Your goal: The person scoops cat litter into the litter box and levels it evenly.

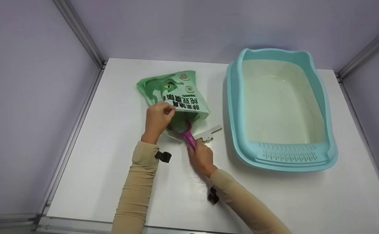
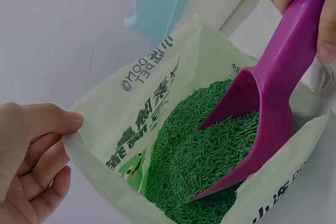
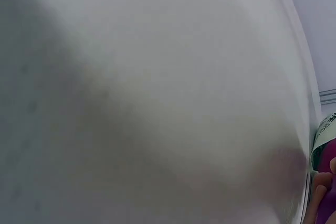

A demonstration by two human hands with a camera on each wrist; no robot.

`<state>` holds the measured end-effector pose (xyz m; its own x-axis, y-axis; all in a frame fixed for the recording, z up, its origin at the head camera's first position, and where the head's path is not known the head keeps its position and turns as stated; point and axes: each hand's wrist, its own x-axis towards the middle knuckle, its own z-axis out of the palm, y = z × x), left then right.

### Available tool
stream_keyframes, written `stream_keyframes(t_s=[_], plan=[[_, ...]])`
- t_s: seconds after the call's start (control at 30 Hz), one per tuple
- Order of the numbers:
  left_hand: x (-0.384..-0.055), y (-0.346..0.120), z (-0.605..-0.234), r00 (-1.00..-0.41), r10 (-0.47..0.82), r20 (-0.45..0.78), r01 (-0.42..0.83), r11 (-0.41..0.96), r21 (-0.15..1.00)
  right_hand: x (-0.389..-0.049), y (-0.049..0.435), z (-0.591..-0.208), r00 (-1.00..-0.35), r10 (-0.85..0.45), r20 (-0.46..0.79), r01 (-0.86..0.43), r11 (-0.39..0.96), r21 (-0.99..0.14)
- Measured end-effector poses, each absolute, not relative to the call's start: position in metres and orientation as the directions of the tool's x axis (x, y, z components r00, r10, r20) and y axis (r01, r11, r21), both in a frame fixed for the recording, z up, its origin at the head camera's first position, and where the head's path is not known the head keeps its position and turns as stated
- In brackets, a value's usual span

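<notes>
My left hand (image 1: 157,121) pinches the upper edge of the mouth of a pale green cat litter bag (image 1: 181,91), holding it open. In the left wrist view the thumb and index finger grip that rim, and green litter pellets (image 2: 184,140) fill the inside. My right hand (image 1: 203,157) grips the handle of a purple scoop (image 1: 189,138). Its bowl sits inside the bag's mouth, tilted down among the pellets, with a load of them in it. Mostly blur fills the right wrist view, with part of the scoop (image 3: 328,156) at its right edge.
A large light-blue litter box (image 1: 236,107) with a pale inside and a slotted front step stands right of the bag. A white flat slotted clip (image 1: 212,131) lies on the white table (image 1: 111,146) beside the scoop. Grey panels (image 1: 208,29) enclose the back and sides.
</notes>
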<state>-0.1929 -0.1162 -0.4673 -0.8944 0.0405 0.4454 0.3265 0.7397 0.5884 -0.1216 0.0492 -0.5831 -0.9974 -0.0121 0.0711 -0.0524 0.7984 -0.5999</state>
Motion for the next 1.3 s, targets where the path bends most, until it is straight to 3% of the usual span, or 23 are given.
stream_keyframes(t_s=[0.53,0.9,1.3], plan=[[-0.193,-0.118,-0.468,-0.899,0.033,0.436,0.323,0.723,0.611,-0.121,0.054,-0.570,-0.999,-0.044,0.031,-0.053,0.780,-0.623],[-0.193,-0.120,-0.468,-0.904,0.034,0.426,0.315,0.726,0.611,-0.118,0.062,-0.564,-0.997,-0.066,-0.043,-0.014,0.688,-0.726],[-0.192,-0.119,-0.468,-0.907,0.028,0.420,0.305,0.731,0.610,-0.112,0.070,-0.560,-0.997,-0.073,0.016,-0.068,0.800,-0.597]])
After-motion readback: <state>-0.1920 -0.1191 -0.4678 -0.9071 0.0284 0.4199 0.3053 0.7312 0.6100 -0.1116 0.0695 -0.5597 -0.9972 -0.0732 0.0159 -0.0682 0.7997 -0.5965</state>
